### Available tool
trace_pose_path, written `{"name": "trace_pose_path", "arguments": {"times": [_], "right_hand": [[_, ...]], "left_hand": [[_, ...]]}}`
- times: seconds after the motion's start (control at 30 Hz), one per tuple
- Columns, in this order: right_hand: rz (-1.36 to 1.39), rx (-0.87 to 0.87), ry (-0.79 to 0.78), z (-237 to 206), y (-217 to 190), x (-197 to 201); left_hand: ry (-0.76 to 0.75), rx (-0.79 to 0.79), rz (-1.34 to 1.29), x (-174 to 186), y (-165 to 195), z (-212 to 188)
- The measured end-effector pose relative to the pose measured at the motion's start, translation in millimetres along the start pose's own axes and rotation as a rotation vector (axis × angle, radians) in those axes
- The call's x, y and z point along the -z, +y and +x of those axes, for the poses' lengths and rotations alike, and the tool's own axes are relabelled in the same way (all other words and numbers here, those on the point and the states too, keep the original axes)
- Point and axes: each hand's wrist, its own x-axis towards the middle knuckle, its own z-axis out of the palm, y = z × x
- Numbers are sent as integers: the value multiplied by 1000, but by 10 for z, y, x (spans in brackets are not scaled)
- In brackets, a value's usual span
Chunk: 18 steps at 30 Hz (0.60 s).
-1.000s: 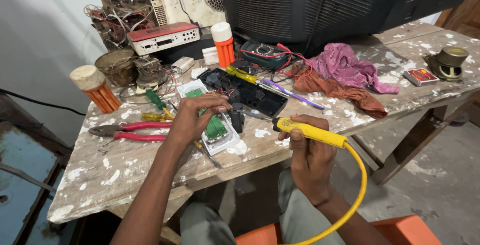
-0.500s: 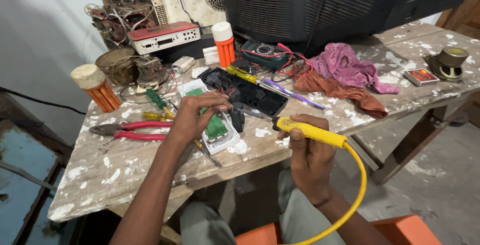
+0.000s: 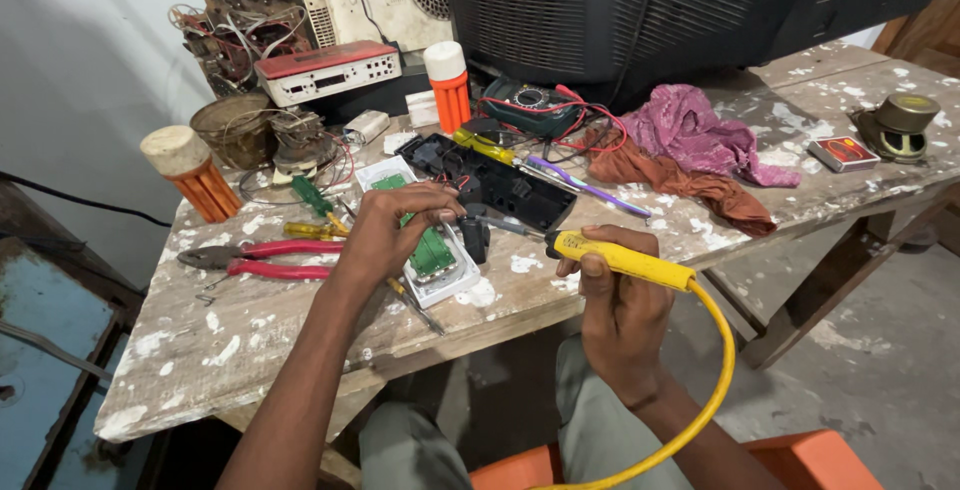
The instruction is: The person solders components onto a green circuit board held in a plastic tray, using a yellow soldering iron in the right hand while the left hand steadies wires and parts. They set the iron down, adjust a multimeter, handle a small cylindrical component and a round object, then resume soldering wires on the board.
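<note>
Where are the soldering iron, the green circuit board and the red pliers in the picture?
soldering iron (image 3: 620,260), head view, on its yellow handle, held in the right hand.
green circuit board (image 3: 432,250), head view, on its green face below the left hand's fingers.
red pliers (image 3: 285,259), head view, on the red handles.

Green circuit board (image 3: 432,248) is being partly covered by the left hand (image 3: 385,235). Soldering iron tip (image 3: 500,225) is being lost against the black casing (image 3: 500,185). Yellow cord (image 3: 715,390) and the television (image 3: 650,10) are being cut off by the frame edges.

Pliers (image 3: 262,258) lie left of the circuit board (image 3: 432,250) — rags (image 3: 700,150) right, television (image 3: 640,10) behind
</note>
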Motion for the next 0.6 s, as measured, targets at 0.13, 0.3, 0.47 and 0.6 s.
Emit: {"name": "trace_pose_path", "arguments": {"times": [0.13,0.3,0.47,0.6], "right_hand": [[20,32,-4,5,3,-5],[10,-1,-1,1,1,0],[15,47,4,1,9,-11],[-13,-12,23,-3,8,-14]], "left_hand": [[1,10,11,1,1,0],[6,3,15,-6,4,-1],[11,18,30,-5,1,-3],[5,10,26,6,-1,-5]]}}
